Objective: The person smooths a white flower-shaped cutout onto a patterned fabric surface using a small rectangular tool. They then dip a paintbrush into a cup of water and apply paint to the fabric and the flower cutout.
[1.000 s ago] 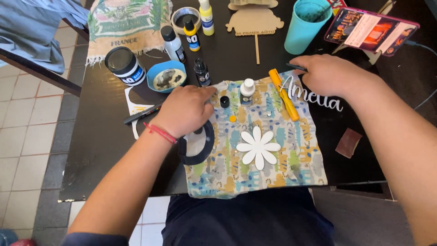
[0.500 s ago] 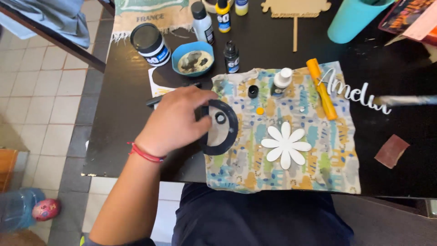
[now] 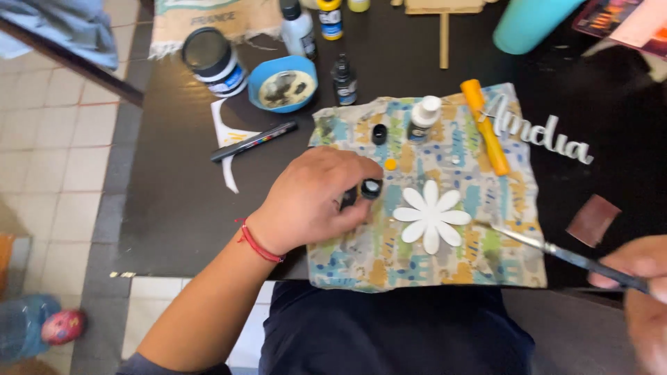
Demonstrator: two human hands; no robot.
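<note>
Left hand (image 3: 313, 201) now off the ring — fingers (image 3: 351, 208) curled round a small black bottle (image 3: 370, 188); right hand (image 3: 643, 292) pinching a paintbrush (image 3: 556, 250).

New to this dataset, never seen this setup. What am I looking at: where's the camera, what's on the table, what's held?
There is no machine here: a person works with two bare hands, and one camera worn on the head looks down at them, so there is a single view.

The left hand rests on a patterned cloth spread on a black table, its fingers on a small black bottle. The right hand, at the frame's edge, has a grip on a thin paintbrush whose tip reaches toward a white flower cutout.

Also on the table: a blue bowl, a black jar, a black marker, an orange tool, a white cutout word and several paint bottles.
</note>
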